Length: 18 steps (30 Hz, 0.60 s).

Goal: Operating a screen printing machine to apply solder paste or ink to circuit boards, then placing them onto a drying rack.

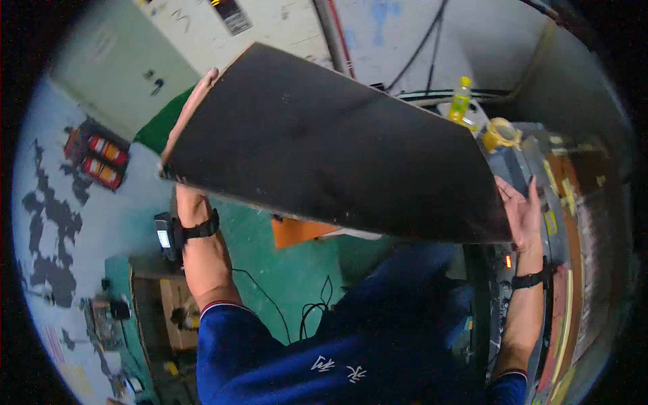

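1. The green floor [260, 253] spread out beneath you, showing below the panel's lower edge and between your forearms.
2. You had the large dark panel [337, 145] raised in front of you, between your two hands and tilted, its left end higher than its right. It had a straight slanting left edge and a bowed right edge, and it hid much of what lay behind it.
3. The pale green door [125, 84], with a dark handle, stood beyond the panel's upper left corner.
4. Your left hand [183, 125] lay along the panel's left edge, its fingertips near the upper left corner. The panel covered part of it, so you could not tell how far it was closed.
5. Your right hand [521, 214] was spread wide, its palm against the panel's right edge near the lower right corner, fingers pointing up.
6. Two red fire extinguishers [101, 172] sat side by side, well apart from your left hand.
7. An orange sheet [297, 231] showed just below the panel's lower edge.
8. A yellow tape roll [501, 135] was near the panel's upper right corner.
9. A yellow-capped bottle [460, 101] stood upright just beside the tape roll.
10. A black strapped device [170, 236] sat on your left wrist.
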### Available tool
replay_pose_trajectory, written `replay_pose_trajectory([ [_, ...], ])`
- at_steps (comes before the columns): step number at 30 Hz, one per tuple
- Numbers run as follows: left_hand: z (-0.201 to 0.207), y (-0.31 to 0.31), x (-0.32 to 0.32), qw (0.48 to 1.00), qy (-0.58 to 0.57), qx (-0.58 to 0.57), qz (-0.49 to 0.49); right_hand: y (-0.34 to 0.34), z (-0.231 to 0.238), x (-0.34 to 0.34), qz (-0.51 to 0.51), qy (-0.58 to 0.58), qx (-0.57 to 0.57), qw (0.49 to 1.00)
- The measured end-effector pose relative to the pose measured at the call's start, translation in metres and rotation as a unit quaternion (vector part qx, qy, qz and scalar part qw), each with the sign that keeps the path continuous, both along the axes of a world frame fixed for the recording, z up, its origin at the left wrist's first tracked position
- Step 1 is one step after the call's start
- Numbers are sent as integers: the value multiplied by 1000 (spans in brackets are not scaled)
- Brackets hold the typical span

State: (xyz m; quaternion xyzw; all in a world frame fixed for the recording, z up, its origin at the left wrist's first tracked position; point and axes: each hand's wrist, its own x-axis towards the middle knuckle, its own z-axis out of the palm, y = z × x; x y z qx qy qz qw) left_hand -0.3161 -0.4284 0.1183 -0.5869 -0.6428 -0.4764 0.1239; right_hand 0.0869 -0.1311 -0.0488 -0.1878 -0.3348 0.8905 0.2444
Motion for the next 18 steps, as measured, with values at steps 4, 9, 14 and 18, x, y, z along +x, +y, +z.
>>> replay_pose_trajectory([
  [4, -16, -61, -15, 996, 23, 19, 79, -8, 33, -20, 51, -37, -19, 998],
  [9, -83, -104, -9, 969, -63, -50, 234, 16, 19, -55, -76, -138, 250, 955],
  [14, -186, -119, -37, 935, -283, -84, 197, 21, -11, -98, -66, -221, 517, 824],
  [18, -274, -122, -63, 893, -403, -36, 198, 16, -29, -126, -49, -228, 488, 841],
])
